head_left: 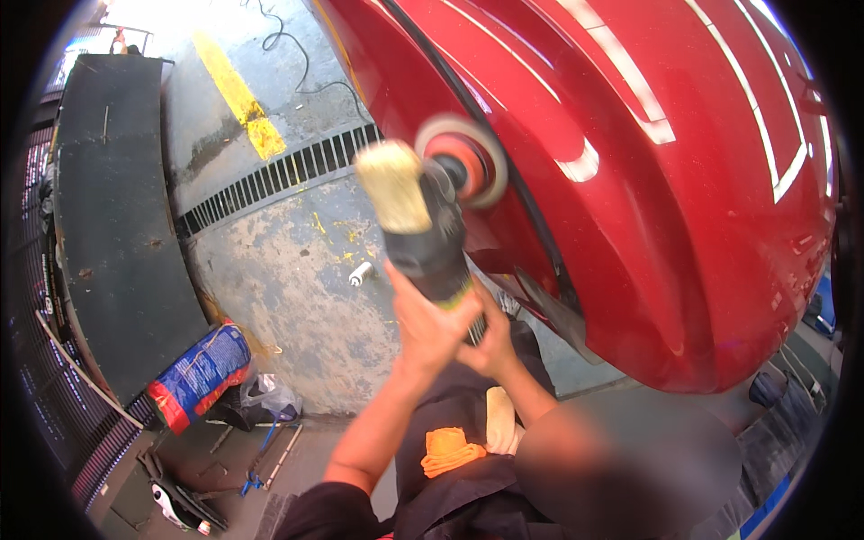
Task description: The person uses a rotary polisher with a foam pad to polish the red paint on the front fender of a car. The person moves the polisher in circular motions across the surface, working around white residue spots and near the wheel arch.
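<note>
Both my hands are wrapped round the body of a power polisher, which is smeared a little by motion. My left hand grips it from the left, and my right hand closes on its lower end from the right. A tan cover sits over the tool's head. The round polishing pad, with a red-orange backing, is at the side of a glossy red car, beside a dark seam. Whether the pad presses on the paint, I cannot tell.
An orange cloth and a cream cloth lie against my dark clothing. A small white bottle lies on the worn floor, near a drain grate. Leftward stand a dark bench and a blue-and-red bag. A black cable trails behind.
</note>
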The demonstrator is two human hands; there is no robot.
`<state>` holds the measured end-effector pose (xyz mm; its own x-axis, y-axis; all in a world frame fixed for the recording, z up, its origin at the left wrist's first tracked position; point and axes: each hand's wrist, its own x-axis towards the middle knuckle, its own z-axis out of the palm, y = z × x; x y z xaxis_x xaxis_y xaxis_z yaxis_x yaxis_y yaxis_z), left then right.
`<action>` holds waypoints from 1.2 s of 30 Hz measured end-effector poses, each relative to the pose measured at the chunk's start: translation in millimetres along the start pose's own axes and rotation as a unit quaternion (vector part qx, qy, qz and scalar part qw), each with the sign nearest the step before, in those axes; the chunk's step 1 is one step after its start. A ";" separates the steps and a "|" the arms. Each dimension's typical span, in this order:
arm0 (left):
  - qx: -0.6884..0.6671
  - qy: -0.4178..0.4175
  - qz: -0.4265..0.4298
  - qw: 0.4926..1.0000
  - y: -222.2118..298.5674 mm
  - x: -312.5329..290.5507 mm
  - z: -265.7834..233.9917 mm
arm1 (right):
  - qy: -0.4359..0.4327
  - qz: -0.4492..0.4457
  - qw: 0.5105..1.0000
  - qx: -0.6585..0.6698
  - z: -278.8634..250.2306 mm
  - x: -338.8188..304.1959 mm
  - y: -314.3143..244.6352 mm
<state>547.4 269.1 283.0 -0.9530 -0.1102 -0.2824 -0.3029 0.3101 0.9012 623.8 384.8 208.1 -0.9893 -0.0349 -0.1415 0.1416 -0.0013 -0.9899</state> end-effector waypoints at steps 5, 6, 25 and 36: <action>-0.059 0.008 -0.033 0.998 -5.3 -3.0 6.3 | -0.007 0.014 1.000 -0.010 -6.6 -1.4 -6.6; -0.023 0.027 0.044 0.998 -10.7 15.4 2.8 | 0.000 -0.021 1.000 -0.006 -0.8 16.3 -1.9; -0.085 0.052 -0.031 0.995 -42.4 -115.6 83.9 | -0.050 0.012 0.997 -0.054 -87.3 -104.9 33.7; -0.117 0.035 -0.038 0.992 -72.3 -126.9 79.3 | -0.059 0.036 0.994 -0.085 -78.7 -119.2 43.3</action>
<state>689.3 335.5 227.6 -0.9217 -0.1929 -0.3365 -0.3553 0.0722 0.9320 745.2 467.6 181.6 -0.9644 -0.1451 -0.2210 0.1951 0.1739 -0.9652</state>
